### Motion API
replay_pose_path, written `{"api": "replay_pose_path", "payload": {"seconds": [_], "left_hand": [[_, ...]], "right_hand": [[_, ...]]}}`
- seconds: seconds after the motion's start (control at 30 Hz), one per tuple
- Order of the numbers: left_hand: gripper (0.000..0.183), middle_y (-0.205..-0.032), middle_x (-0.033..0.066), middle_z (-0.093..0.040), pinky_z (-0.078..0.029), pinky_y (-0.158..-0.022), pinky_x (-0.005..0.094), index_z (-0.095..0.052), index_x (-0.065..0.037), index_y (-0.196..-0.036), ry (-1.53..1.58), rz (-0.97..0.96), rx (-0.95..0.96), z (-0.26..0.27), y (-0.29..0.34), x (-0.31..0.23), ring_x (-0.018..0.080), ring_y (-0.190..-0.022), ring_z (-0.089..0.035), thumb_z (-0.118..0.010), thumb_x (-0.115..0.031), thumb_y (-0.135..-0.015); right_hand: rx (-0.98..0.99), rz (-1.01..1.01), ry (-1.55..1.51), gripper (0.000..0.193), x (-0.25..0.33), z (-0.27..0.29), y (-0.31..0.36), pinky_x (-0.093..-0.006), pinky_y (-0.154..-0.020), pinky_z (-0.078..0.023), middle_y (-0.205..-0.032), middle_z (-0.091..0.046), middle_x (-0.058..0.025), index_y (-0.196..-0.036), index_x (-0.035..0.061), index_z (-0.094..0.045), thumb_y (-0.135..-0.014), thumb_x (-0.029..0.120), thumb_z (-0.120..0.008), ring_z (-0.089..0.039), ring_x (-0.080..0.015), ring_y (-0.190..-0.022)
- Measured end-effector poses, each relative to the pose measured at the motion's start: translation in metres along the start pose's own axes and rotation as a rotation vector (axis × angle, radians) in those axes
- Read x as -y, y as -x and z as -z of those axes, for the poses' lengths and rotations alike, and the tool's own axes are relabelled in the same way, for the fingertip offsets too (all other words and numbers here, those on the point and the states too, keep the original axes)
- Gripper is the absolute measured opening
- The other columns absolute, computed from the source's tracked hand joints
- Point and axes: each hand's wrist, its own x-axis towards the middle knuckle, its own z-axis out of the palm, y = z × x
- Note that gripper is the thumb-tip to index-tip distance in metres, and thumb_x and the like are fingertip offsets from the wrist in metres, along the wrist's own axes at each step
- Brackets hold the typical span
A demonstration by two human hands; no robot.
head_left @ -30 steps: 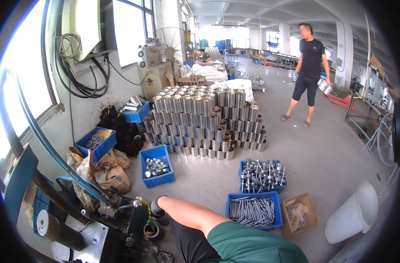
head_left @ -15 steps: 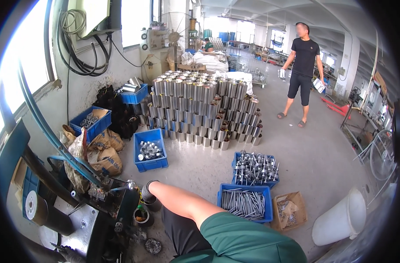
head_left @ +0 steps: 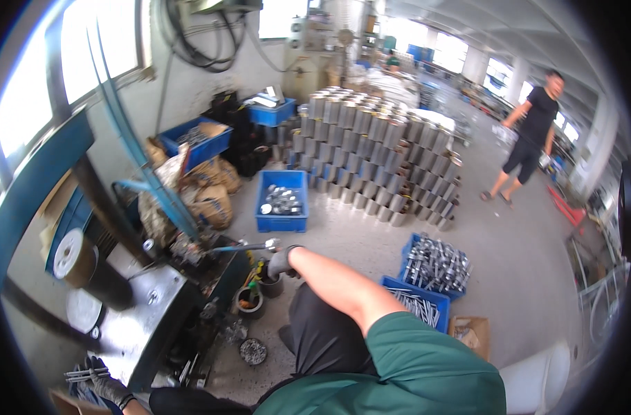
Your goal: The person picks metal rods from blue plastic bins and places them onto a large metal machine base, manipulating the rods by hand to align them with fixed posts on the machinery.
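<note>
At the lower left, my left hand [head_left: 108,386], in a grey glove, grips several thin metal rods [head_left: 80,375] beside the corner of a steel machine table [head_left: 146,328]. My right arm stretches forward to the left. Its gloved right hand [head_left: 282,263] is just below the knobbed end of a lever [head_left: 250,245], over a dark cup [head_left: 270,285]. The right fingers point down and are mostly hidden, so I cannot tell what they hold. A second pot [head_left: 249,302] with an orange-brown content and a green-topped item stands beside the cup. A dark cylinder [head_left: 97,273] stands on the machine table.
Blue crates hold short metal parts [head_left: 282,220], shafts with fittings [head_left: 436,266] and rods [head_left: 423,304]. Stacked metal cylinders [head_left: 371,149] rise ahead. A cardboard box [head_left: 471,335] and a white bin [head_left: 540,377] are at right. A person [head_left: 532,128] in black walks at far right.
My view has swung left, so the scene shifts right. My left hand with the rods now shows more clearly. The person in black has turned and taken a step.
</note>
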Motion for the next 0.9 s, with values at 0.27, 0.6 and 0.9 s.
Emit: {"api": "replay_pose_path", "payload": {"seconds": [0.27, 0.6, 0.9], "left_hand": [[0.052, -0.113, 0.0145, -0.067, -0.058, -0.091, 0.0424, -0.054, -0.002, -0.134, -0.148, -0.03, -0.268, 0.165, 0.151, -0.119, 0.0268, -0.1, -0.068, -0.067, -0.003, -0.084], [0.032, -0.097, 0.0161, -0.071, -0.061, -0.068, 0.0512, -0.057, -0.008, -0.113, 0.017, 0.258, -1.016, 0.389, 0.256, -0.091, 0.0349, -0.083, -0.073, -0.07, 0.0, -0.085], [0.032, -0.093, 0.0145, -0.07, -0.058, -0.057, 0.0458, -0.061, -0.003, -0.12, -0.147, 0.374, -1.022, 0.438, 0.218, -0.019, 0.0278, -0.072, -0.071, -0.069, 0.001, -0.089]], "right_hand": [[0.282, 0.293, 0.08, 0.055, 0.033, -0.022, -0.036, -0.0321, -0.07, -0.059, -0.119, -0.063, -0.0081, -0.143, 0.0146, -0.062, -0.095, 0.041, -0.066, -0.063, -0.0157, -0.086], [0.362, 0.279, -0.005, 0.048, 0.072, -0.02, -0.028, -0.0292, -0.068, -0.057, -0.093, -0.07, -0.0094, -0.122, -0.005, -0.067, -0.074, 0.003, -0.069, -0.067, -0.0168, -0.075], [0.287, 0.123, -0.072, 0.052, 0.069, -0.021, -0.047, -0.0338, -0.061, -0.057, -0.089, -0.07, -0.0155, -0.123, -0.009, -0.063, -0.076, 0.011, -0.068, -0.068, -0.0234, -0.066]]}}
